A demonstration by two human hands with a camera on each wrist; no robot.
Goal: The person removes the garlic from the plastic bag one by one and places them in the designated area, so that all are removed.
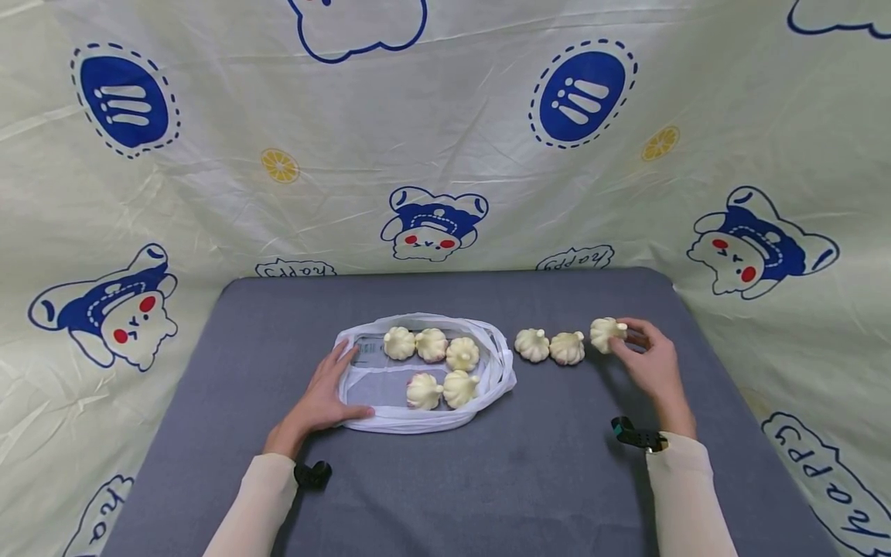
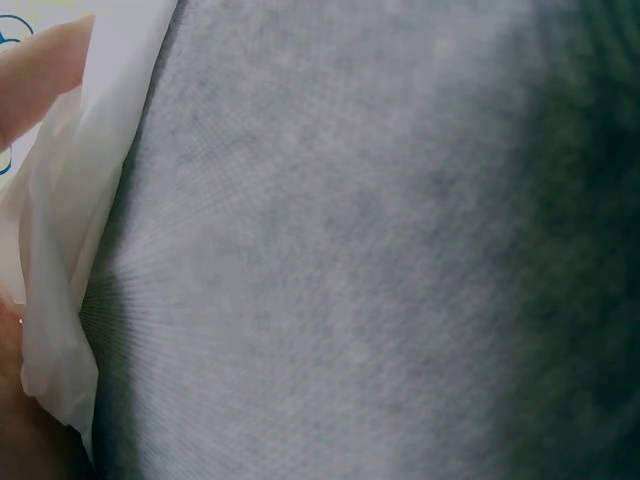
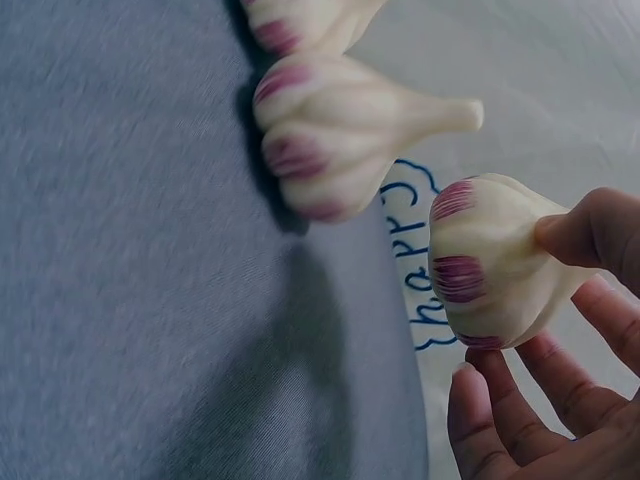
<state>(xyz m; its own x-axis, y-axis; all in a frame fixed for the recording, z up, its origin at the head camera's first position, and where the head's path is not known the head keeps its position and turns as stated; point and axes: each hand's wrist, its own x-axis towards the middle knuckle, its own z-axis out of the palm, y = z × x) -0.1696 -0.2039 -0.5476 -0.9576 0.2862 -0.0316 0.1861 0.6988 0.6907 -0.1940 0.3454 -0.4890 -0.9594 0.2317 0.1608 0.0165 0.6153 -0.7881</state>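
A white plastic bag lies on the table with its mouth spread wide and its rim bunched into a ring. Several garlic bulbs sit inside it in two rows. My left hand rests on the bag's left rim, thumb and fingers spread along it; the left wrist view catches only part of a finger against the plastic. Between right thumb and fingers, my right hand pinches a garlic bulb with purple streaks, raised over the table. Two more bulbs lie between the bag and this hand.
A grey cloth covers the table. Behind and beside it hangs a pale sheet printed with blue cartoon figures. A black wrist device sits on the right wrist, another on the left.
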